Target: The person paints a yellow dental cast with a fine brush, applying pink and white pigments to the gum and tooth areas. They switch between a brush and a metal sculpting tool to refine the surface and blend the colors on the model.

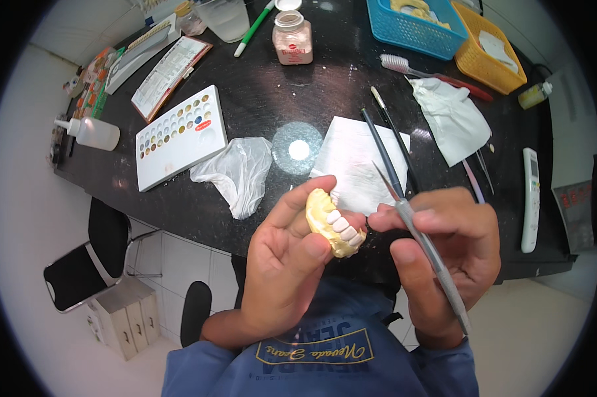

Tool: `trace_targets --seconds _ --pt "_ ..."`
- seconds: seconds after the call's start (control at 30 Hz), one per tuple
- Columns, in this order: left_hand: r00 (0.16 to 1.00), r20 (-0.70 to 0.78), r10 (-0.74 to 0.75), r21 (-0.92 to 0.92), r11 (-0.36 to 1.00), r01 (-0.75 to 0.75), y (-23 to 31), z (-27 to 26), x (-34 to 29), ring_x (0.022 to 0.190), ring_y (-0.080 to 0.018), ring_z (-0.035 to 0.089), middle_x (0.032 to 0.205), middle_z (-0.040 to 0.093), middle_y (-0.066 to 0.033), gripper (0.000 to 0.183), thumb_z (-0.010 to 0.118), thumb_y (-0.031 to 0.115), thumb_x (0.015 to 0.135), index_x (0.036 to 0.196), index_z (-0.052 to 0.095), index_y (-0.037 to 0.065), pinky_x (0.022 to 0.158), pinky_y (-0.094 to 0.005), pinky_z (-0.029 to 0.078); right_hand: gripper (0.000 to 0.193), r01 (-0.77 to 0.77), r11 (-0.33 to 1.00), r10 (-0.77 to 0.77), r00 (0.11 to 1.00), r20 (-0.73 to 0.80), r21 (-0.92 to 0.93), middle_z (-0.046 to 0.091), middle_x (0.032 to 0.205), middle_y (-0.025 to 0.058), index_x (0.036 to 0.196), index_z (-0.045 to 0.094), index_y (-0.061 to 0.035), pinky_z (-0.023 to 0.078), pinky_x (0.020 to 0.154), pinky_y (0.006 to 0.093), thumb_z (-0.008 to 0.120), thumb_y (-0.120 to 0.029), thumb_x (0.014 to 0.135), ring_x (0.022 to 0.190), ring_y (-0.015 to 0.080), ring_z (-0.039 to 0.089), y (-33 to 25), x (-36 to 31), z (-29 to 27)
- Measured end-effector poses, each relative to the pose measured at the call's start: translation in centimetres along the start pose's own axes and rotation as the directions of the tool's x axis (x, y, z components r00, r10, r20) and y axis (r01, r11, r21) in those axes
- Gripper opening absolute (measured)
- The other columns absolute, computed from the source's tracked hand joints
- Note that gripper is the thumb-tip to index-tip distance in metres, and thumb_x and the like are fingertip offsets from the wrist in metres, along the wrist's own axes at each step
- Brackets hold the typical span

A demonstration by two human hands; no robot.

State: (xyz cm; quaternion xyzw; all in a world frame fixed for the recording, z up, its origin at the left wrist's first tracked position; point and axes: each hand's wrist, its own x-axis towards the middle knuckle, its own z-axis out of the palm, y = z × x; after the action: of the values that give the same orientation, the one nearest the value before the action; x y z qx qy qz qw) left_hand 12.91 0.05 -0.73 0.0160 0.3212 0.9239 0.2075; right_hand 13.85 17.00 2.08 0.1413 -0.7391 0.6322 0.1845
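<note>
Free passage between jar (292, 45) and paper (351, 162)

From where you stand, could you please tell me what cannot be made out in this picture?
All in the head view:
Back of the tooth model: hidden by the left hand holding it.
Top of the cloudy cup: cut off by the upper picture edge.
Far side of the blue basket: cut off there too.
Details in the paint tray wells: too small.
</note>
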Motion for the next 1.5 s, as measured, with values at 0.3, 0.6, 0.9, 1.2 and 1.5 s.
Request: trace_targets --seconds 0.3,0.6,0.9,1.2,1.5 --pt "0.972 0.006 -0.234 -0.016 0.972 0.234 1.6 0.8 -0.3 0.118 -0.0262 0.054 0.115 0.062 -0.0140 0.072 0.063 0.033 0.090 0.141 0.027 -0.003 0.101 -0.0388 0.043 0.025 0.069 0.952 -0.016 0.984 -0.177 0.299 0.063 0.087 0.0193 0.104 0.043 -0.0010 0.050 0.093 0.0449 0.057 -0.017 0.092 0.087 0.0269 0.067 0.7 -2.8 1.4" --pt "0.999 -0.009 0.053 -0.153 0.987 -0.053 -0.7 0.0 -0.3 0.134 -0.0293 0.038 0.121 0.056 -0.0144 0.056 0.060 0.010 0.091 0.138 0.030 0.001 0.108 -0.0408 0.035 0.024 0.182 0.983 -0.183 0.969 -0.166 -0.017 0.063 0.091 0.0238 0.101 0.050 0.0028 0.057 0.072 0.0331 0.063 -0.011 0.086 0.085 0.0278 0.068 1.1 -2.5 2.2" --pt "0.949 -0.045 0.312 0.037 0.950 -0.311 -2.1 -0.1 0.5 0.133 -0.0311 0.038 0.111 0.051 -0.0086 0.058 0.064 0.013 0.090 0.136 0.030 0.003 0.107 -0.0412 0.036 0.017 0.150 0.986 -0.133 0.967 -0.216 0.066 0.064 0.075 0.0166 0.089 0.054 0.0049 0.059 0.072 0.0354 0.065 0.001 0.076 0.080 0.0314 0.070 1.2 -1.5 3.3" --pt "0.946 -0.054 0.319 0.084 0.946 -0.314 -2.3 -0.2 0.4 0.134 -0.0302 0.036 0.114 0.050 -0.0084 0.058 0.062 0.011 0.091 0.138 0.029 0.003 0.107 -0.0412 0.036 0.013 0.055 0.998 -0.057 0.998 -0.033 -0.040 0.054 0.076 0.0107 0.092 0.049 0.0011 0.054 0.087 0.0474 0.059 -0.004 0.085 0.069 0.0123 0.057 0.2 -1.3 2.4" --pt "0.944 -0.052 0.324 0.088 0.944 -0.319 -2.2 0.0 0.5 0.134 -0.0301 0.036 0.114 0.050 -0.0087 0.059 0.062 0.010 0.090 0.138 0.028 0.003 0.108 -0.0414 0.036 0.011 0.078 0.995 -0.081 0.995 -0.057 -0.056 0.053 0.074 0.0104 0.088 0.052 0.0023 0.056 0.084 0.0469 0.060 -0.003 0.083 0.067 0.0134 0.057 0.1 -0.9 2.5"
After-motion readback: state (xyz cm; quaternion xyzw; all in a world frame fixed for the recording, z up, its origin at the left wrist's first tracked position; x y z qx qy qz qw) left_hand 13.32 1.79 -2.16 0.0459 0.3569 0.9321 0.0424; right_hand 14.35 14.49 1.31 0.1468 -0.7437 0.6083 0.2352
